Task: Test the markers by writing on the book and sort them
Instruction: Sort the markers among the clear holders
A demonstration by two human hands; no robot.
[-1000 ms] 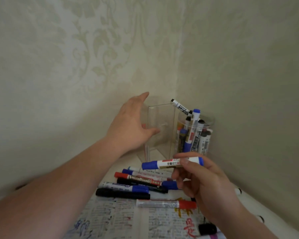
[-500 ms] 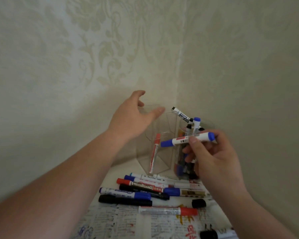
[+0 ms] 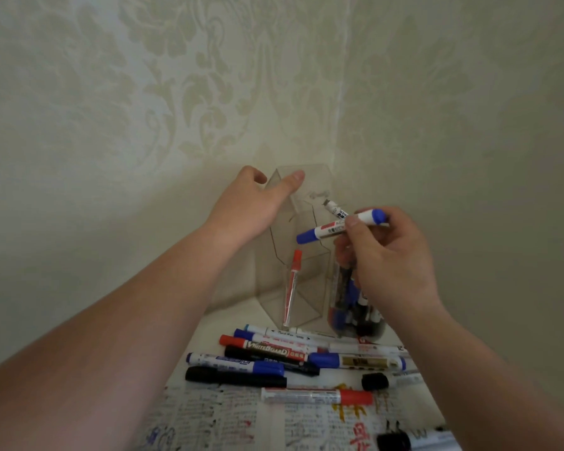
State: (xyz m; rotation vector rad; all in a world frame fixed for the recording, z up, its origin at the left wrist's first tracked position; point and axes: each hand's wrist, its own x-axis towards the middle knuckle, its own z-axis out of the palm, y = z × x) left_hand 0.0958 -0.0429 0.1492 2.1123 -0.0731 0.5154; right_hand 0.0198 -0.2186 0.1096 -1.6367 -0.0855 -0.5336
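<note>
Nearest, loose markers [image 3: 267, 353] lie across the scribbled book [image 3: 209, 418]. Above them the right hand [image 3: 391, 262] pinches a blue-capped marker [image 3: 332, 227] over the jar of markers [image 3: 355, 320]. Farther back, the left hand [image 3: 248, 206] grips the rim of the clear container [image 3: 274, 288], which holds one red marker [image 3: 292, 288]

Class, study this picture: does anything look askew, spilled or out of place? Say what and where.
The clear box in the corner leans, gripped at its rim by the left hand; a lone red marker slants inside. The book pages carry red and blue scribbles.
</note>
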